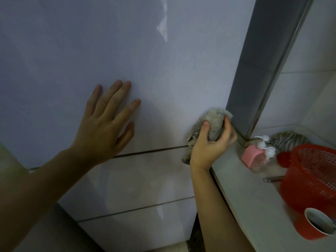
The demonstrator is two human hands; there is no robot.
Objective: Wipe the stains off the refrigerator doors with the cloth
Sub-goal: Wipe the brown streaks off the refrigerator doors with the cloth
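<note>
The pale grey-blue upper refrigerator door (pixel 112 51) fills most of the view, with two lower doors (pixel 141 179) beneath it, split by dark seams. My left hand (pixel 107 122) lies flat on the upper door, fingers spread, holding nothing. My right hand (pixel 212 142) grips a bunched grey-beige cloth (pixel 211 122) and presses it against the upper door's lower right corner, close to the door's edge. Part of the cloth hangs below my palm over the seam. No stain stands out in the dim light.
To the right runs a pale counter (pixel 251 200) carrying a pink pump bottle (pixel 252 155), a clear pump bottle (pixel 265 159), a red mesh basket (pixel 312 179), a red cup (pixel 316 226) and a striped cloth (pixel 289 140). White tiled wall (pixel 309 70) stands behind the counter.
</note>
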